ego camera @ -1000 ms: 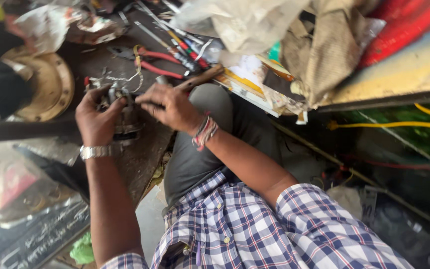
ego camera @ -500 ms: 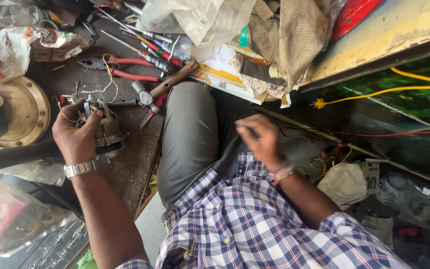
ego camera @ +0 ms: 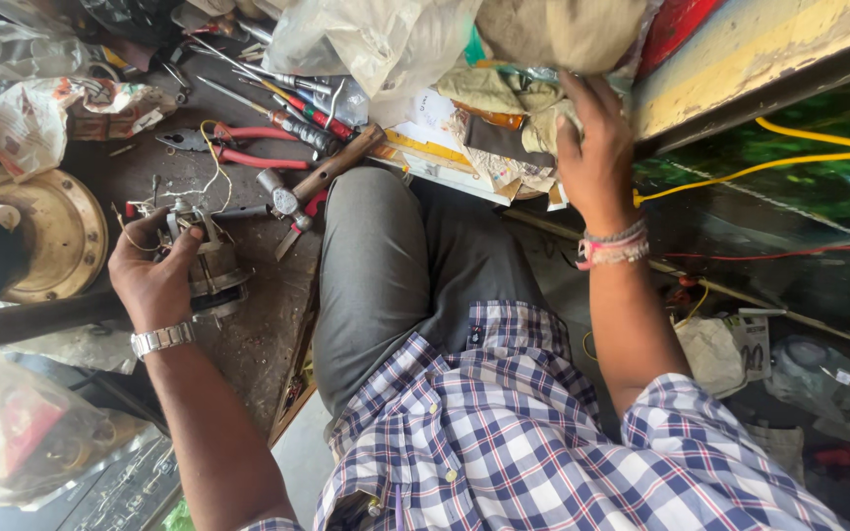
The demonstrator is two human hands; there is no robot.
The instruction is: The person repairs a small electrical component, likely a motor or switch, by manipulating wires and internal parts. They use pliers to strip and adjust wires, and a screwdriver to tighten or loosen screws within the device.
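At centre left of the frame, your left hand point(ego camera: 154, 285) wraps around a small metal motor part point(ego camera: 211, 267), fingers curled over its top and thumb along its side, pinning it on the dark, grimy workbench point(ego camera: 258, 334). Thin wires point(ego camera: 204, 182) trail from the part toward the upper left. Your right hand point(ego camera: 597, 157) is well apart from it, up at the top centre, fingers pressed into a heap of rags and papers point(ego camera: 504, 118) under a pale plastic bag point(ego camera: 376, 44); you cannot tell whether it pinches anything there, since the fingertips sink into the pile.

Just beyond the part lie a hammer point(ego camera: 322, 177) with a wooden handle, red-handled pliers point(ego camera: 238, 146) and a row of screwdrivers point(ego camera: 287, 98). A round brass-coloured disc point(ego camera: 46, 231) sits at the far left.

As for progress, the part looks only partly dealt with: it sits opened, wires loose, no tool on it, so the work on it seems unfinished.

Much is hard to read. Your palm covers most of the part, the dark bar at lower left is cut off by the frame edge, and the pile's contents are a jumble.
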